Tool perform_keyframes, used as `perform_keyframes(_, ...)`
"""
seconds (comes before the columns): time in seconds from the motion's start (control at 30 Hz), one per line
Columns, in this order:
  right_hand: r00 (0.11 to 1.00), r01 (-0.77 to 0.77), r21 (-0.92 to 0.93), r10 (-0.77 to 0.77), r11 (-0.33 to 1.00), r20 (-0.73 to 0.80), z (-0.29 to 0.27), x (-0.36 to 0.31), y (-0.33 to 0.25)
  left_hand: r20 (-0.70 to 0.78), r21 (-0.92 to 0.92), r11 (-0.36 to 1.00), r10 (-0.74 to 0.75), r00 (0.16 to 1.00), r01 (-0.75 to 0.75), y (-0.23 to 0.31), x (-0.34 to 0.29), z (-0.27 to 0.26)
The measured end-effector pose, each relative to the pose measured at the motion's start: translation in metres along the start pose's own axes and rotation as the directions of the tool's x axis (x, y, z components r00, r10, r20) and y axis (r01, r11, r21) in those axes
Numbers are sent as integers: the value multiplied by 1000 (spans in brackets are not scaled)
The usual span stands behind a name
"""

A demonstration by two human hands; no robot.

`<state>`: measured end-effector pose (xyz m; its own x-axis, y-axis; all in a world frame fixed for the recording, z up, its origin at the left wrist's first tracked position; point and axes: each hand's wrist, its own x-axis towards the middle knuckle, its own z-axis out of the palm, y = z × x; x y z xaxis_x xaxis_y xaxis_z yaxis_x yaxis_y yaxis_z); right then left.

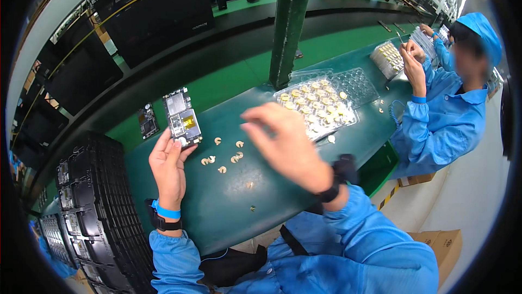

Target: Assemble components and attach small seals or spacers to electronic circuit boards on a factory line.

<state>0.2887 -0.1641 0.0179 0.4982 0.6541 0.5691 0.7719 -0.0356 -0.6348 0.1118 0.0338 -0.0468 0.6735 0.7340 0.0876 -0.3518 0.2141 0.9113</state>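
Observation:
My left hand (167, 166) grips a circuit board (181, 117) by its lower end, thumb on top. The board carries silver shields and a yellow patch, and is tilted up above the green table. Blurred by motion, my right hand (285, 144) hovers over the table's middle. Its thumb and forefinger are apart with nothing visible between them; the other fingers are hidden. Between the hands lie several small cream notched discs (222, 169). Beyond my right hand, a clear plastic tray (352, 118) holds rows of round cream-and-gold pieces (318, 98).
A second circuit board (147, 120) lies at the far left. Stacked black trays (103, 207) stand left of the table. A green post (290, 33) rises at the far edge. To the right, a co-worker in blue (446, 114) sits near stacked clear trays (387, 60).

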Motion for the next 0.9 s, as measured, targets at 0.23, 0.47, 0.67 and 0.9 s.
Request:
perform_keyframes(0.23,992,-104,-521,124,847,4,-132,-43,58,-6,351,913,224,975,-207,-7,-2,4)
perform_keyframes(0.47,982,15,-440,69,898,174,-130,-41,81,86,367,910,175,981,-194,-14,-2,-4)
perform_keyframes(0.67,993,86,-255,-61,963,104,-104,-28,90,77,518,801,304,950,-298,-7,-14,-13)
perform_keyframes(0.9,946,-111,-269,184,957,265,-145,-35,160,159,409,758,490,857,-508,-22,-4,18)
